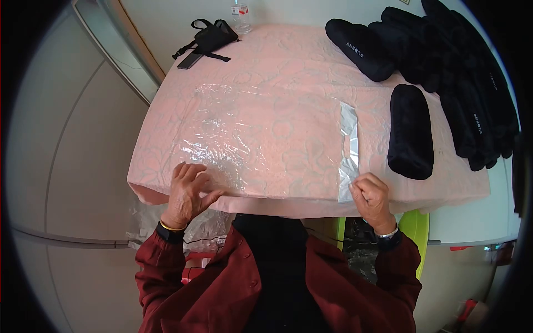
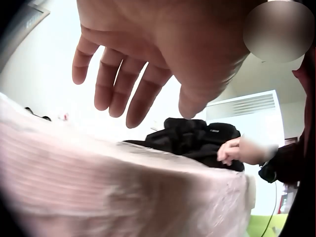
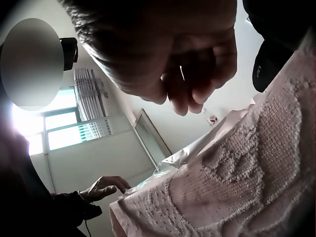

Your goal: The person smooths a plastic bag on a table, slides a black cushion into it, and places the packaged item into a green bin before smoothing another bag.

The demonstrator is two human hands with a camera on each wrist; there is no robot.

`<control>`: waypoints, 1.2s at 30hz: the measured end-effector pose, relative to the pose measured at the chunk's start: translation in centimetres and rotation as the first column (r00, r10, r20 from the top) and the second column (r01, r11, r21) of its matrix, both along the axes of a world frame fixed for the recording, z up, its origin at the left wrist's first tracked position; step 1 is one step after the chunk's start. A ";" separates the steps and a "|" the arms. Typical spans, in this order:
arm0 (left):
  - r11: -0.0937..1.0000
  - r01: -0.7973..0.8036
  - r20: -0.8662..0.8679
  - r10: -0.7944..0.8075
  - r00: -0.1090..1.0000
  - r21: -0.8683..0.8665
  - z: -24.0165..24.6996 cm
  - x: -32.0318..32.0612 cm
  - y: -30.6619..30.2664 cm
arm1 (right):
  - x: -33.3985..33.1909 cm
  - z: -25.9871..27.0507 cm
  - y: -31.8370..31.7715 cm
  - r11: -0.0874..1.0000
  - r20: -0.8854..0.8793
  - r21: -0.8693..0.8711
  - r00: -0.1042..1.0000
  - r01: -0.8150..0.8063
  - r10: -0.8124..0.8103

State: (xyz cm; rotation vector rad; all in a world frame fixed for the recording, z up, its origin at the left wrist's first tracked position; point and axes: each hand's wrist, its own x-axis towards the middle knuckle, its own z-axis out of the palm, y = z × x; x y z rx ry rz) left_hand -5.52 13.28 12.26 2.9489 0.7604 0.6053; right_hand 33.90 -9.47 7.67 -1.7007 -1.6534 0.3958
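Head view: a clear plastic sheet (image 1: 222, 150) lay flat on the counter (image 1: 283, 55), between the two hands, its film creased and glossy; a silver strip (image 1: 348, 139), wrinkled and foil-like, ran along its right side. Left hand (image 1: 187, 194) was open at the sheet's near left edge, fingers bent slightly and thumb apart from them; left wrist view showed nothing gripped. Right hand (image 1: 371, 201) was beside the strip's near end, fingers curled in toward the thumb; whether film was pinched between them could not be told. Counter cover: pink cloth, raised looped pattern, coarse weave in right wrist view. Right of the strip lay a black cushion (image 1: 411, 132), rounded and plush-looking; more black cushions (image 1: 449, 72) were heaped beyond. Far left: a black strapped pouch (image 1: 215, 38) near a clear bottle (image 1: 241, 19).
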 end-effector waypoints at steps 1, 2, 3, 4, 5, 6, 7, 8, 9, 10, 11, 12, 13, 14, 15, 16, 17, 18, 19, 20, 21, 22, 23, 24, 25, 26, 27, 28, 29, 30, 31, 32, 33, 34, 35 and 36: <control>0.999 0.041 0.023 -0.041 0.999 0.025 0.1 1.2 -0.4 | -0.3 0.2 0.5 1.000 -0.003 -0.002 1.000 0.000 0.000; 0.997 0.061 0.078 -0.057 0.995 -0.042 0.2 3.0 -1.3 | -0.8 0.7 1.5 1.000 0.048 0.029 0.999 0.004 -0.006; 0.991 0.080 0.135 -0.065 0.989 -0.105 0.1 5.3 -2.5 | -1.5 1.1 2.7 0.998 0.100 0.061 0.995 0.003 -0.009; 0.980 0.132 0.208 -0.099 0.973 -0.151 0.0 7.9 -4.0 | -2.1 1.3 3.5 0.995 0.151 0.098 0.989 -0.003 -0.012; 0.965 0.184 0.280 -0.127 0.952 -0.188 -0.1 10.7 -5.6 | -2.6 0.9 3.9 0.994 0.144 0.106 0.990 -0.018 0.003; 0.946 0.244 0.280 -0.180 0.943 -0.211 -0.4 13.2 -6.9 | -3.3 0.0 4.5 0.992 0.190 0.115 0.981 -0.047 0.024; 0.931 0.280 0.328 -0.197 0.924 -0.232 -1.0 15.6 -8.2 | -3.9 -0.9 5.1 0.989 0.237 0.124 0.971 -0.076 0.045; 0.914 0.319 0.377 -0.212 0.902 -0.250 -1.8 17.7 -9.1 | -4.3 -1.5 5.5 0.986 0.284 0.130 0.957 -0.103 0.063; 0.920 0.302 0.370 -0.197 0.908 -0.250 -2.8 19.2 -9.7 | -4.5 -1.7 5.4 0.984 0.277 0.133 0.958 -0.120 0.079; 0.911 0.306 0.352 -0.199 0.914 -0.278 -4.3 20.3 -10.0 | -4.4 -2.1 5.2 0.989 0.347 0.090 0.934 -0.121 0.083; 0.900 0.311 0.336 -0.203 0.920 -0.307 -5.3 20.7 -9.9 | -4.2 -2.4 5.0 0.992 0.415 0.046 0.906 -0.117 0.088; 0.902 0.299 0.332 -0.192 0.924 -0.311 -5.6 20.4 -9.6 | -4.1 -2.7 5.0 0.994 0.480 0.003 0.872 -0.108 0.094; 0.920 0.259 0.230 -0.195 0.954 -0.293 -5.9 19.9 -9.3 | -4.2 -2.7 4.9 0.993 0.475 0.003 0.874 -0.117 0.102; 0.937 0.223 0.123 -0.196 0.973 -0.270 -6.0 19.3 -8.9 | -4.3 -2.4 4.9 0.995 0.455 -0.027 0.885 -0.098 0.099; 0.951 0.193 0.014 -0.195 0.981 -0.243 -6.1 18.6 -8.4 | -4.3 -2.0 4.8 0.996 0.434 -0.057 0.896 -0.075 0.093; 0.951 0.189 0.006 -0.193 0.981 -0.246 -6.1 17.6 -7.7 | -4.4 -1.7 4.7 0.994 0.412 -0.091 0.907 -0.053 0.086; 0.965 0.151 -0.058 -0.167 0.984 -0.215 -6.0 16.1 -6.8 | -4.3 -1.5 4.6 0.994 0.407 -0.094 0.909 -0.057 0.090; 0.977 0.115 -0.120 -0.138 0.983 -0.179 -5.8 14.6 -5.7 | -4.2 -1.3 4.5 0.992 0.404 -0.114 0.909 -0.060 0.102; 0.986 0.061 -0.131 -0.082 0.988 -0.154 -6.0 13.0 -4.5 | -4.1 -1.2 4.6 0.989 0.401 -0.134 0.909 -0.064 0.113; 0.992 0.007 -0.142 -0.025 0.990 -0.129 -6.3 11.2 -3.2 | -4.0 -1.2 4.6 0.985 0.397 -0.155 0.909 -0.069 0.126; 0.994 -0.057 -0.159 0.042 0.986 -0.092 -6.4 9.3 -1.7 | -4.0 -1.3 4.6 0.985 0.393 -0.155 0.910 -0.077 0.133; 0.992 -0.119 -0.173 0.108 0.979 -0.052 -6.4 7.4 -0.1 | -4.0 -1.3 4.6 0.985 0.395 -0.156 0.909 -0.076 0.132; 0.978 -0.202 -0.200 0.190 0.961 -0.042 -6.3 5.5 1.3 | -4.0 -1.5 4.6 0.985 0.398 -0.155 0.908 -0.073 0.129; 0.959 -0.283 -0.224 0.269 0.937 -0.030 -6.1 3.6 2.5 | -4.0 -1.6 4.6 0.986 0.402 -0.153 0.907 -0.068 0.125; 0.932 -0.361 -0.239 0.345 0.908 -0.026 -6.0 1.8 3.7 | -3.9 -1.6 4.6 0.987 0.403 -0.149 0.907 -0.067 0.123; 0.900 -0.436 -0.251 0.418 0.873 -0.020 -6.0 0.0 4.7 | -3.8 -1.7 4.7 0.986 0.399 -0.150 0.908 -0.074 0.129; 0.901 -0.435 -0.246 0.418 0.875 -0.016 -6.0 -1.6 5.4 | -3.8 -1.7 4.6 0.985 0.397 -0.150 0.908 -0.080 0.134; 0.869 -0.494 -0.239 0.479 0.844 -0.003 -6.0 -3.0 6.1 | -3.7 -1.7 4.5 0.985 0.394 -0.150 0.908 -0.085 0.139; 0.834 -0.551 -0.232 0.538 0.810 0.011 -6.1 -4.2 6.6 | -3.7 -1.7 4.4 0.986 0.396 -0.143 0.908 -0.081 0.132; 0.837 -0.547 -0.227 0.536 0.813 0.016 -6.3 -5.4 7.0 | -3.8 -1.8 4.3 0.987 0.394 -0.144 0.910 -0.077 0.129; 0.810 -0.586 -0.228 0.573 0.787 0.018 -6.4 -6.3 7.3 | -3.9 -1.7 4.2 0.987 0.390 -0.145 0.912 -0.075 0.126; 0.783 -0.622 -0.229 0.609 0.759 0.021 -6.4 -7.0 7.4 | -3.9 -1.7 4.1 0.987 0.385 -0.144 0.915 -0.072 0.123; 0.754 -0.657 -0.230 0.644 0.730 0.024 -6.3 -7.6 7.6 | -3.9 -1.4 3.9 0.989 0.383 -0.135 0.917 -0.066 0.114; 0.758 -0.652 -0.225 0.641 0.734 0.032 -6.1 -8.0 7.8 | -3.8 -1.0 3.6 0.986 0.372 -0.150 0.920 -0.073 0.124; 0.741 -0.671 -0.219 0.659 0.720 0.025 -6.0 -8.3 7.9 | -3.8 -0.5 3.3 0.983 0.360 -0.164 0.924 -0.077 0.133; 0.724 -0.690 -0.212 0.677 0.705 0.018 -5.9 -8.6 7.9 | -3.7 -0.2 3.0 0.980 0.348 -0.179 0.927 -0.083 0.142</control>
